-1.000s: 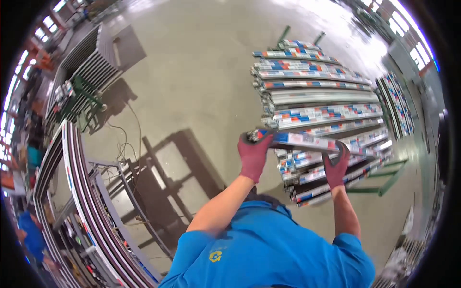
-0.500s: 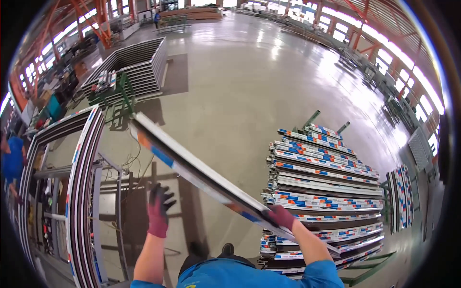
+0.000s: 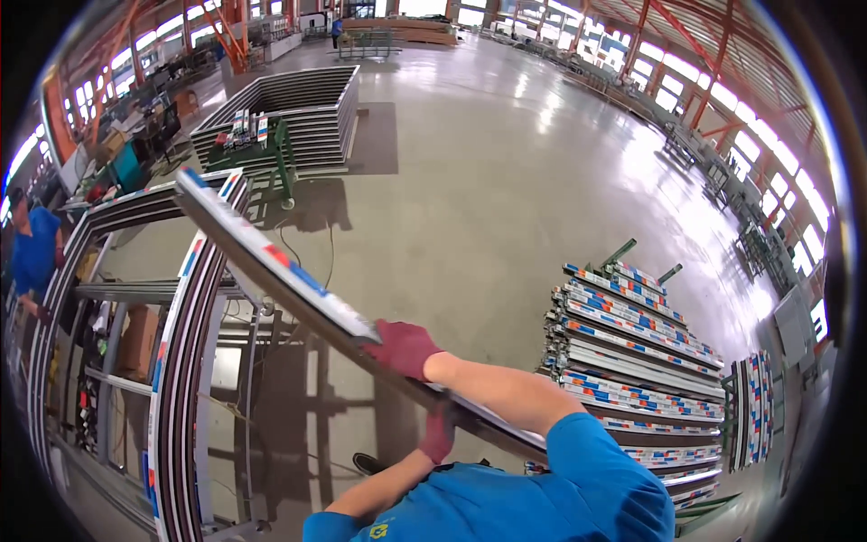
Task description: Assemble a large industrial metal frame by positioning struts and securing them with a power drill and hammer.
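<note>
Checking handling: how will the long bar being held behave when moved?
Likely stiff: the long bar shows no clear sag beyond the right grip. Apt to swing or tip, perhaps: its far end juts well past there. Probably manageable in weight: only that and the left grip appear to bear it.

No print is legible on the red-and-blue labels (image 3: 276, 255) along the long brown-and-white bar (image 3: 289, 291) or the blue shirt (image 3: 506, 497).

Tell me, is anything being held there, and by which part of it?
Yes, a long bar: the right hand grips it partway along, and the left hand holds it closer to its near end.
</note>
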The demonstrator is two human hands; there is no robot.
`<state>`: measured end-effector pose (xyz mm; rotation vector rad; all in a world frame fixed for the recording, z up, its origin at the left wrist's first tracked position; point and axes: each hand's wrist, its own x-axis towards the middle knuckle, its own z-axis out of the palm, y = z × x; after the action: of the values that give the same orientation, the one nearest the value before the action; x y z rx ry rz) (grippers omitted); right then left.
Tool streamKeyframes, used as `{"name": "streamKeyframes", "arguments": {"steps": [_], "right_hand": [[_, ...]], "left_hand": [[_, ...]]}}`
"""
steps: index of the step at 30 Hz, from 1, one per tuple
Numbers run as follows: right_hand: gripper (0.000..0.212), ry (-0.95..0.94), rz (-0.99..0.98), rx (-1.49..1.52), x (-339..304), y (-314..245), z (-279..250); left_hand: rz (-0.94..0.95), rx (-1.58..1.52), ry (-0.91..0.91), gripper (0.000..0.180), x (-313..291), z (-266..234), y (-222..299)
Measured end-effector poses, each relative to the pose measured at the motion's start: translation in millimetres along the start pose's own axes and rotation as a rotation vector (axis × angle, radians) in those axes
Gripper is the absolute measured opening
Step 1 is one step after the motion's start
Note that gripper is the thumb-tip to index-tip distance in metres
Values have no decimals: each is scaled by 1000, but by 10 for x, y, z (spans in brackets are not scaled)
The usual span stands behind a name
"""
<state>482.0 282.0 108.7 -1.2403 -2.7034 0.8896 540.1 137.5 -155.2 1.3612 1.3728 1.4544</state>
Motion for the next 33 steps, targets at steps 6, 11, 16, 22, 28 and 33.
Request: {"name": "streamKeyframes", "arguments": {"steps": [6, 11, 16, 22, 28, 33], "right_hand": [[115, -187, -453, 158, 312, -222, 524], [101, -568, -2, 467, -147, 374, 547], [85, -535, -177, 424, 446, -554, 607], [66, -606, -427, 481, 1948, -2131, 992], [43, -792, -393, 738, 3356, -3656, 1573], [37, -813, -377, 608, 4113, -4811, 2045]], "left_hand": [[-279, -1209, 506, 49, 676, -2083, 1073], [46, -1128, 592, 56, 1265, -4033, 1270], [114, -1210, 701, 59, 1241, -5596, 1276], [5, -804, 893, 52, 781, -6013, 1090], [-345, -690, 642, 69, 556, -5030, 523], [-576, -588, 414, 77, 804, -5281, 814]]}}
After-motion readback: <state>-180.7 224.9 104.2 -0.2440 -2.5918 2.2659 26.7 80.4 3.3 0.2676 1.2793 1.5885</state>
